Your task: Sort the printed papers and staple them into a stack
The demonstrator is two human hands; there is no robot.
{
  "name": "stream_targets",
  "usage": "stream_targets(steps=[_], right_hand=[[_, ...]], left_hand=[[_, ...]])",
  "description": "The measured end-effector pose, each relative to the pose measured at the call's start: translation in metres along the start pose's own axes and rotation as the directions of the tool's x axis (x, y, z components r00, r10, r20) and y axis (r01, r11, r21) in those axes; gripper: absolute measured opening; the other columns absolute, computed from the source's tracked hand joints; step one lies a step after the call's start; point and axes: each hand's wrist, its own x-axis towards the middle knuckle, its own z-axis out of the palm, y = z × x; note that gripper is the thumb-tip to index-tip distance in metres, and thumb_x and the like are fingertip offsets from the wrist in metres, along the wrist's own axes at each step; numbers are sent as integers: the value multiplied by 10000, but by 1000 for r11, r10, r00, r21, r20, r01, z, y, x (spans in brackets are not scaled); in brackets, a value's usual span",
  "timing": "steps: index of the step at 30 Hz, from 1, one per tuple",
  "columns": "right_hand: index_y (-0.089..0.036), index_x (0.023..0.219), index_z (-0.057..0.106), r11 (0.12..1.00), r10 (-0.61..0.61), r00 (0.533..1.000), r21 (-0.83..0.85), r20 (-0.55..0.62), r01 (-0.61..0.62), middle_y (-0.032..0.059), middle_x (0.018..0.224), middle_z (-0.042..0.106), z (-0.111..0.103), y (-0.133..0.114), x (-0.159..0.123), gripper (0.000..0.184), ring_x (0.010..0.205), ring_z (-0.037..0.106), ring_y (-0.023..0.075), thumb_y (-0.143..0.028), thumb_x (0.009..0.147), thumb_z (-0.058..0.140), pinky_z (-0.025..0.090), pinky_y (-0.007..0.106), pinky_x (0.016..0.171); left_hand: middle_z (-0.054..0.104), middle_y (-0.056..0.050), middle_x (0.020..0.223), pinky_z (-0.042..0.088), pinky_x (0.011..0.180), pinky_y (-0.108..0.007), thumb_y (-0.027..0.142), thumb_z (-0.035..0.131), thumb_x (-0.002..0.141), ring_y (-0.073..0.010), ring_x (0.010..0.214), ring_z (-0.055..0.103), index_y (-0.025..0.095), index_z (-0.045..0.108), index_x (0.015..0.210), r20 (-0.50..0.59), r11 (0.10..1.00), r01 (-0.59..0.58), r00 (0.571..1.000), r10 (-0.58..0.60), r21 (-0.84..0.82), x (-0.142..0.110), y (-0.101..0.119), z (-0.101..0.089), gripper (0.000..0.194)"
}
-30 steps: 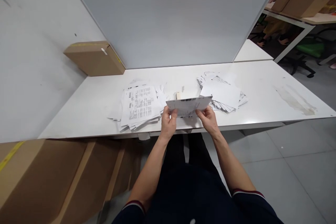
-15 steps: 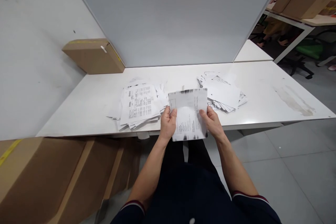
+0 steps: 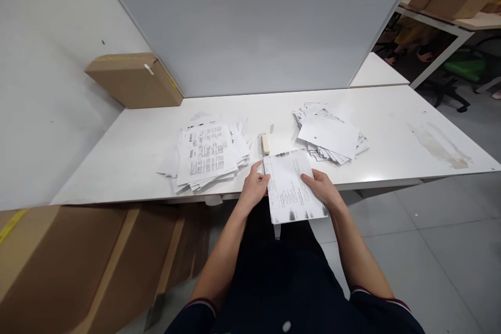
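Observation:
A printed paper sheaf (image 3: 289, 185) with dark smudged bands at its top and bottom hangs over the table's front edge, slightly tilted. My right hand (image 3: 323, 188) grips its right side, thumb on top and fingers underneath. At the left edge, my left hand (image 3: 255, 185) has its thumb against the paper and its index finger raised apart; the other fingers are partly hidden. Just beyond the sheaf lies a small cream-coloured oblong object (image 3: 265, 144), perhaps a stapler. A loose pile of printed sheets (image 3: 207, 154) is to the left, and another paper pile (image 3: 331, 134) to the right.
The white table (image 3: 391, 135) has a worn stain at its right end. A grey panel (image 3: 266, 26) rises behind it. One cardboard box (image 3: 135, 81) stands at the back left, with larger cartons (image 3: 58, 261) below. A green chair (image 3: 465, 66) is at far right.
The sheaf has come down towards me and slightly right, uncovering the cream-coloured object. My left hand's index finger has lifted off the paper's edge.

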Motion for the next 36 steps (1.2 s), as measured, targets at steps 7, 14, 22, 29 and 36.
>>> stream_targets(steps=[7,14,22,29,36], right_hand=[[-161,831,611,998,52,997,44,-59,-49,41,755,701,2,3,11,299,630,636,189,-432,705,622,465,259,536],[-158,848,633,999,44,996,19,-75,-43,52,782,711,3,5,18,308,645,644,198,-426,696,619,476,266,539],[-151,867,632,999,43,996,28,-80,-40,48,779,707,4,-3,12,312,695,655,206,-419,708,626,494,272,589],[-155,847,633,999,36,994,16,-105,-34,63,807,718,4,-5,10,290,709,665,224,-411,711,627,502,285,578],[-179,1038,639,977,-122,983,160,-138,144,66,842,716,-10,-47,-15,394,730,668,222,-437,741,631,530,339,644]], left_hand=[[607,-10,726,445,606,-279,322,405,889,-140,543,546,203,323,1404,-96,951,-215,966,241,223,21,-11,-3,535],[600,-31,704,441,649,-306,272,325,918,-174,590,550,218,445,1352,-91,868,-346,912,401,355,42,-9,-3,454],[661,-85,829,466,684,-326,210,319,909,-206,701,598,187,477,1334,-92,834,-321,912,401,448,44,-9,0,454],[675,-98,856,466,745,-354,179,317,897,-230,752,618,188,476,1335,-96,818,-316,908,407,482,45,-11,1,466],[676,-67,802,466,719,-348,206,409,872,-228,740,612,233,522,1280,-151,874,-353,895,419,333,47,-21,2,424]])
